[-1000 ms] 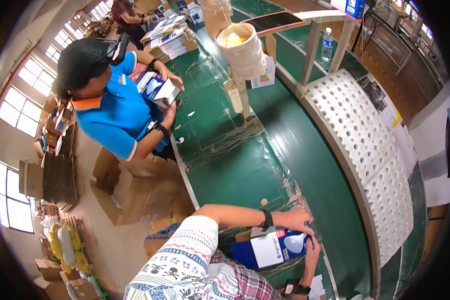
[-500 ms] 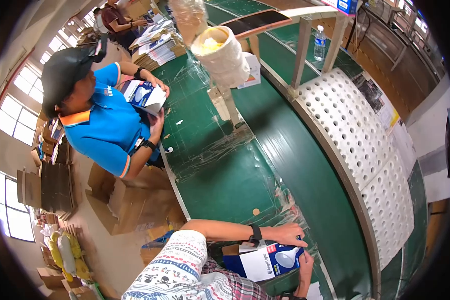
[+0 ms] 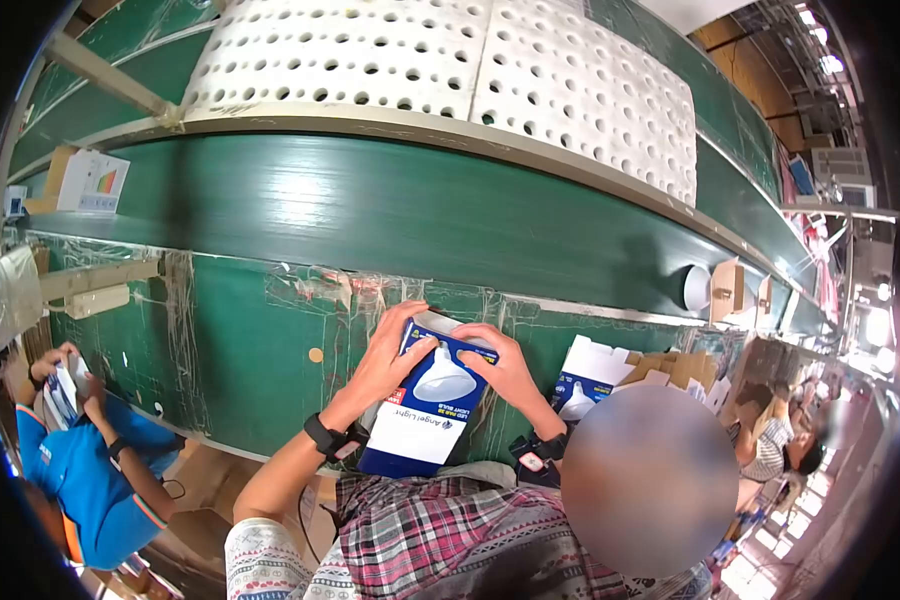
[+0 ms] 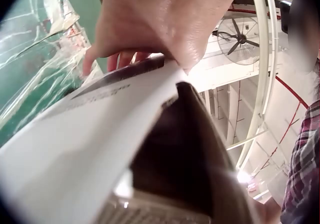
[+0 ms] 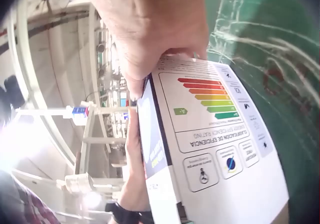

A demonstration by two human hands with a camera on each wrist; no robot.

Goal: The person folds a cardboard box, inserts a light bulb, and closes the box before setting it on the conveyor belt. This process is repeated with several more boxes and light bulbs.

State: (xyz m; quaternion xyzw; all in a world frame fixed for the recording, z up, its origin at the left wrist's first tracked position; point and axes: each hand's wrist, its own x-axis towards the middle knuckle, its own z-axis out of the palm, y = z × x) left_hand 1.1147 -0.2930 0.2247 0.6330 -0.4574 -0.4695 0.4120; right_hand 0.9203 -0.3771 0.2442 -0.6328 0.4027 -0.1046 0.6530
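One carton (image 3: pixel 425 400) is in hand, held aslant above the bench (image 3: pixel 240 340) on the near side of the green belt (image 3: pixel 400 220); whether it rests on the surface cannot be told. The carton is blue with a white band; its printed face bears one lamp picture, one red patch, the brand Angel Light and the words LED PAR 38 LIGHT BULB. One white side carries an energy rating panel (image 5: pixel 207 103), its coloured bars running from red to green, with three small frames below. The left wrist view shows one dark hollow (image 4: pixel 172 154) beside a white panel, contents indistinct. Two grips are engaged: the left grip (image 3: pixel 382 365) and the right grip (image 3: pixel 500 365) both hold the carton by its end nearest the belt, fingers bent over the edge, thumbs on the printed face, each parted only by the cardboard between. Also counted: one second carton (image 3: pixel 580 385) of like print, near side of the belt, white flaps raised, with brown cardboard pieces (image 3: pixel 675 370) beside it, number uncertain; one tan disc (image 3: pixel 316 355), near side; two perforated white panels (image 3: pixel 340 55), beyond the belt; one white box (image 3: pixel 92 183) bearing a rating label, at the belt's left end; one round white object (image 3: pixel 697 288), on its right part; one person in a blue shirt (image 3: pixel 105 480), near side, far left.
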